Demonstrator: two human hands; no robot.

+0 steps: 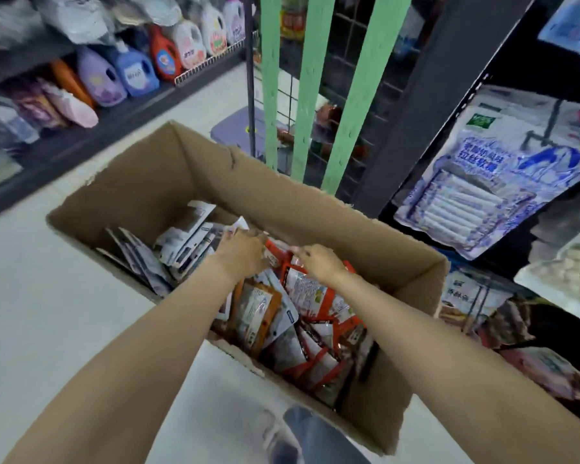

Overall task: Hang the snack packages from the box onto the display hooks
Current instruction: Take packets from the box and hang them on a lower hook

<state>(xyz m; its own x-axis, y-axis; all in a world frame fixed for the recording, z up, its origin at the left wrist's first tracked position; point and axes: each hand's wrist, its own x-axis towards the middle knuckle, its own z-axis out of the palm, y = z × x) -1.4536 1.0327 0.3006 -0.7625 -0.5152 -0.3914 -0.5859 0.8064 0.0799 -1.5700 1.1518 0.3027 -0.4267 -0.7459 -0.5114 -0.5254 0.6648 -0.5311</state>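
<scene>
Both your left hand (240,251) and right hand (318,262) grasp orange-and-white foil snack packages (302,289) inside the open brown cardboard box (302,202).

Open brown cardboard box (315,209) on floor; orange-red foil snack pkgs (318,316) piled in its right half, grey-white pkgs (185,242) leaning left.

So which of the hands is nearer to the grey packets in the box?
Left. The left hand lies right beside the grey packets, at their right edge; the right hand is further right, over the orange packets.
</scene>
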